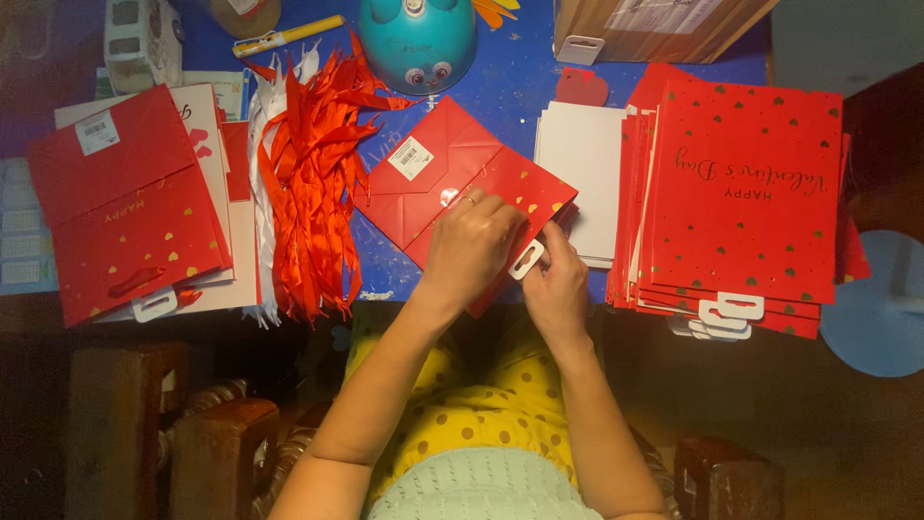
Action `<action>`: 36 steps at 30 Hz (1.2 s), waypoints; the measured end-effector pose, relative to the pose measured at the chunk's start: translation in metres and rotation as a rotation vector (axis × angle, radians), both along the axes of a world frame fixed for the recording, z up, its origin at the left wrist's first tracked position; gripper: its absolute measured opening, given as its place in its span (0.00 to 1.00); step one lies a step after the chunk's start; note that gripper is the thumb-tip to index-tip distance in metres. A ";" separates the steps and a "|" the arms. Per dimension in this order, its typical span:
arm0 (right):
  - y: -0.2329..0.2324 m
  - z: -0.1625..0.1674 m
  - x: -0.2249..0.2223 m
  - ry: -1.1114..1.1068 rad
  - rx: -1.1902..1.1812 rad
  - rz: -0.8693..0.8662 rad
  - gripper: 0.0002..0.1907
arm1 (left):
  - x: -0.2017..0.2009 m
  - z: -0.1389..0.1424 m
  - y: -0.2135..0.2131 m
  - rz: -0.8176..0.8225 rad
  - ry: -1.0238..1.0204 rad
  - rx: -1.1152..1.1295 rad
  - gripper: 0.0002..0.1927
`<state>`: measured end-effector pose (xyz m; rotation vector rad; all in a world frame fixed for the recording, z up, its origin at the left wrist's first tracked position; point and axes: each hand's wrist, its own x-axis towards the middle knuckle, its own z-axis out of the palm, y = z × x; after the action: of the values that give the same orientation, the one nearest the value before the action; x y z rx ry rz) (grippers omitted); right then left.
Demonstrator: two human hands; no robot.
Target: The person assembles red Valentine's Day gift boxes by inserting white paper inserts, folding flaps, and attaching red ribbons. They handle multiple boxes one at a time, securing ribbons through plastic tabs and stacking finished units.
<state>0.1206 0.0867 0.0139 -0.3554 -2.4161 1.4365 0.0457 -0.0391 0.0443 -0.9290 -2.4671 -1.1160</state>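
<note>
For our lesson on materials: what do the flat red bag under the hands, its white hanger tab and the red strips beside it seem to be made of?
Red bag: probably coated paper, folded flat with sharp creases and a faint sheen.
White hanger tab: likely stiff plastic, smooth, with a cut-out slot; the right hand pinches it while the left hand presses the bag.
Red strips: apparently satin ribbon, glossy and limp.

Blue, paint-scuffed counter (525, 77). Under the hands (510, 255): a flat red gift bag (452, 173). Just left of them: a heap of red and white ribbons (308, 183), then a pile of red bags (125, 207). Right of them: white cards (582, 154) and a tall stack of red heart-dotted bags (741, 193). Beyond them: a teal dome-shaped toy (419, 39), a cardboard box (654, 24), a yellow pen (287, 35).
</note>
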 end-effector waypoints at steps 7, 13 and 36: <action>0.004 -0.007 -0.002 0.075 0.157 -0.002 0.15 | -0.003 -0.004 -0.003 -0.044 0.012 -0.023 0.03; 0.007 -0.010 -0.004 0.019 0.201 -0.024 0.12 | -0.001 -0.008 0.002 -0.044 -0.161 0.078 0.02; 0.011 -0.019 -0.005 0.056 -0.107 -0.159 0.07 | 0.003 -0.065 -0.035 -0.143 -1.126 0.812 0.17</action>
<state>0.1158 0.0981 -0.0050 -0.5130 -2.2186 1.4878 0.0487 -0.0743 -0.0212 -0.1886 -2.0955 -2.9562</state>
